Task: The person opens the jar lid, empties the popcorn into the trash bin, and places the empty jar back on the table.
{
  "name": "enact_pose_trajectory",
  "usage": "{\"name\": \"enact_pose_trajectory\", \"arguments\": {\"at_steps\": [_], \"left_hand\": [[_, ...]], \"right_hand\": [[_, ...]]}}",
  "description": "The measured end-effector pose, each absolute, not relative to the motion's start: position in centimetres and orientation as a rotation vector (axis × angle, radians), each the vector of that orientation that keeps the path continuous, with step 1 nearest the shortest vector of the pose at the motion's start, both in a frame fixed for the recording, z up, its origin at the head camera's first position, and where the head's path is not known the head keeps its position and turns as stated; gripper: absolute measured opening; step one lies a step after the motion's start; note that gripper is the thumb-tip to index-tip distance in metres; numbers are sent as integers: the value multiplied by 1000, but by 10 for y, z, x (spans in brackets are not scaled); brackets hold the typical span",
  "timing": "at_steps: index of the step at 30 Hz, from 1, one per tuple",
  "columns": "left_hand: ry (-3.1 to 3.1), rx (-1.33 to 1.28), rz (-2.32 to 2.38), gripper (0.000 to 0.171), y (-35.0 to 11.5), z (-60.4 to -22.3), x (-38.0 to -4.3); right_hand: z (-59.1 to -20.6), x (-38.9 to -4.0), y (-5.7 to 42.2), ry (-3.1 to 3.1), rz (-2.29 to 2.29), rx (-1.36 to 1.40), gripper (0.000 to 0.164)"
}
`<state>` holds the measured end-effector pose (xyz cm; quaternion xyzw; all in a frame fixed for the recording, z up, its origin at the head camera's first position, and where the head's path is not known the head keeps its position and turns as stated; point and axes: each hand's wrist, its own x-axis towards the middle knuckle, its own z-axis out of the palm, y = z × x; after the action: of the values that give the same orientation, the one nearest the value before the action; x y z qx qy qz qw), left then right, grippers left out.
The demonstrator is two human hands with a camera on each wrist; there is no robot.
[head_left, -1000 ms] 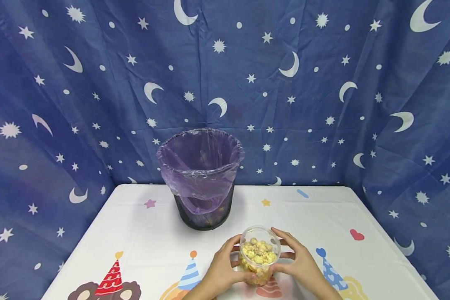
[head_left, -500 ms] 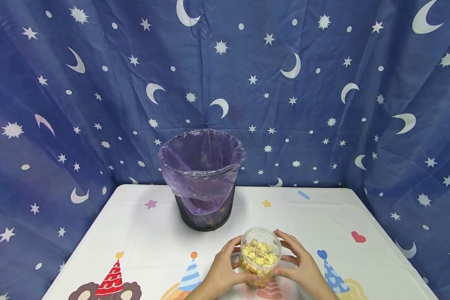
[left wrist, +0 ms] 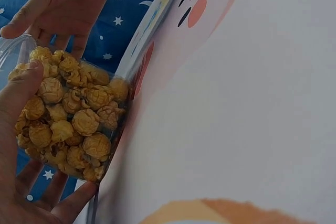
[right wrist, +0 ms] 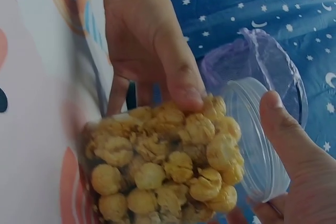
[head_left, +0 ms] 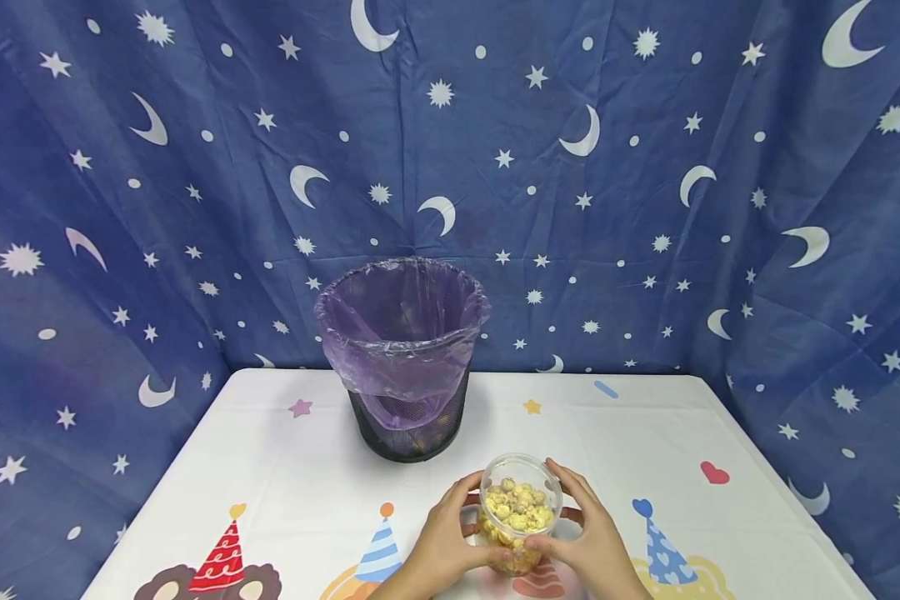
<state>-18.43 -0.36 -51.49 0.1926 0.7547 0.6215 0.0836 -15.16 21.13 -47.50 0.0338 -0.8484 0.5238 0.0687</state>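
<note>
A clear plastic tub of popcorn (head_left: 520, 508) stands upright on the table near its front edge, its rim facing up. My left hand (head_left: 438, 542) grips the tub from the left, the thumb pressed on its front and the fingers around the far side. From the other side my right hand (head_left: 588, 533) holds it, with the thumb at the front and the fingers near the back of the rim. Yellow popcorn (right wrist: 178, 166) fills much of the tub below the clear rim (right wrist: 262, 145) in the right wrist view. In the left wrist view, popcorn (left wrist: 73, 114) shows through the wall.
Behind the tub, to the left, stands a black mesh wastebasket (head_left: 412, 425) lined with a purple bag (head_left: 401, 367). A white cloth with party prints covers the table (head_left: 270, 450). A blue curtain (head_left: 495, 167) with moons and stars hangs at the back and sides.
My right hand has moved slightly left, and its thumb has come in against the front of the tub. The left hand and the tub stay almost where they were.
</note>
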Motion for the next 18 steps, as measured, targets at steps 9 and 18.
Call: {"name": "enact_pose_trajectory", "arguments": {"at_steps": [9,18], "left_hand": [[2252,568,1852,94,-4,-516,-185],[2262,564,1848,94,-4,-516,-186]], "right_hand": [[-473,-164,226,-2613,1679,141,93],[-470,-173,238,-2610,1792,266,90]]}}
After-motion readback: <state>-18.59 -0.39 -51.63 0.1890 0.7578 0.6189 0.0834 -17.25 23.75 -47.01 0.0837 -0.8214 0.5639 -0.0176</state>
